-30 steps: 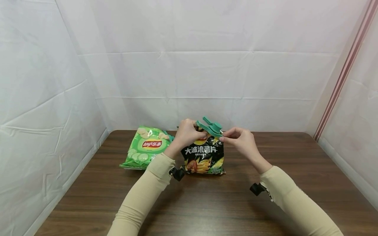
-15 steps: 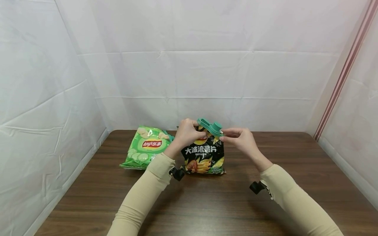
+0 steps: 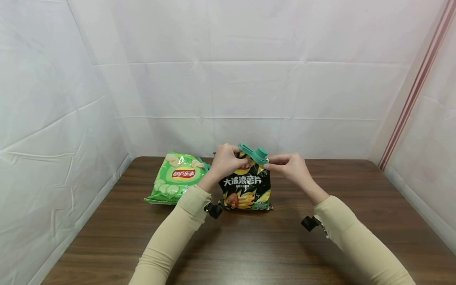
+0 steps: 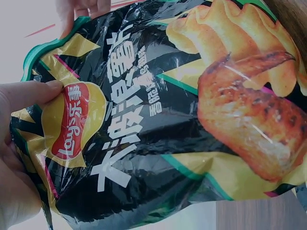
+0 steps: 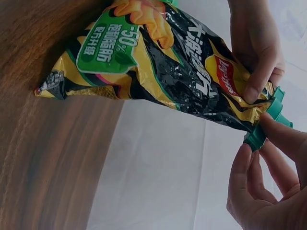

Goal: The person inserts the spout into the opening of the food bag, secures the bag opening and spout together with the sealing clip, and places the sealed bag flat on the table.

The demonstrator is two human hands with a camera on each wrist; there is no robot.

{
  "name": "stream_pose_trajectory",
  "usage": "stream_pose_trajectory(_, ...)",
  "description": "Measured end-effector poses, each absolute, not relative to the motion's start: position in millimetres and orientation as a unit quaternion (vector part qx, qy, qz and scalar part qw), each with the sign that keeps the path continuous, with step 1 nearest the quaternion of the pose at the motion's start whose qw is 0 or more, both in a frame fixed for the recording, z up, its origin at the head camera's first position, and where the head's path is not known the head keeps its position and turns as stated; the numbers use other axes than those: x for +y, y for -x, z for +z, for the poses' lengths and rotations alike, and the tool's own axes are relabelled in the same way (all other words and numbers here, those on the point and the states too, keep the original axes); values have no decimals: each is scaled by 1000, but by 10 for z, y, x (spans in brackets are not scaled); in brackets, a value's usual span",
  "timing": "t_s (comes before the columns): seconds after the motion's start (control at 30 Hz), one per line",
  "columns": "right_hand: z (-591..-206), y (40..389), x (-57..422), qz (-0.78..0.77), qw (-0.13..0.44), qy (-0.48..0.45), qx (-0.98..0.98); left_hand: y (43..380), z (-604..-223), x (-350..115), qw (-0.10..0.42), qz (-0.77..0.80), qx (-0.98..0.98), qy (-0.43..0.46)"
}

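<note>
A black chip bag (image 3: 246,188) stands on the table, its printed front facing me. Across its top edge lies a green bag clip (image 3: 258,154), slanting down to the right. My left hand (image 3: 225,161) pinches the bag's upper left part; in the left wrist view the thumb (image 4: 36,93) presses on the front beside the yellow and red logo. My right hand (image 3: 291,168) holds the clip's right end between thumb and fingers. In the right wrist view the clip (image 5: 276,108) sits along the bag's mouth, its two arms close together.
A green chip bag (image 3: 178,180) leans back at the left, with another green clip (image 3: 206,165) at its upper right corner, partly behind my left wrist. White sheeting (image 3: 249,91) rises behind the brown wooden table (image 3: 249,249) and at both sides.
The clip's raised upper arm has swung down against the lower one, so the clip has closed over the bag's top. Both hands have stayed almost in place.
</note>
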State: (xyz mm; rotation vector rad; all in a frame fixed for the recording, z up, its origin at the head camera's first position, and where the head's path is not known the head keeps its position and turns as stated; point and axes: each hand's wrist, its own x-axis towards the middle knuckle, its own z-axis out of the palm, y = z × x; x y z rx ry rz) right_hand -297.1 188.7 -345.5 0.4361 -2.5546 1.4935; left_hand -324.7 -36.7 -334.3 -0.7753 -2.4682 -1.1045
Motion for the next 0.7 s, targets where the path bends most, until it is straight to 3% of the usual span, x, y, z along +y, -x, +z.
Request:
stream_pose_trajectory(0.43,-3445,3001,1851,496,74,-136,-854,3235,-3308,-357,163,-377,-875,255)
stream_pose_trajectory(0.7,-3465,3012,1876,513,63,-123,-847,3265,-3209,-419,87,-395,-877,259)
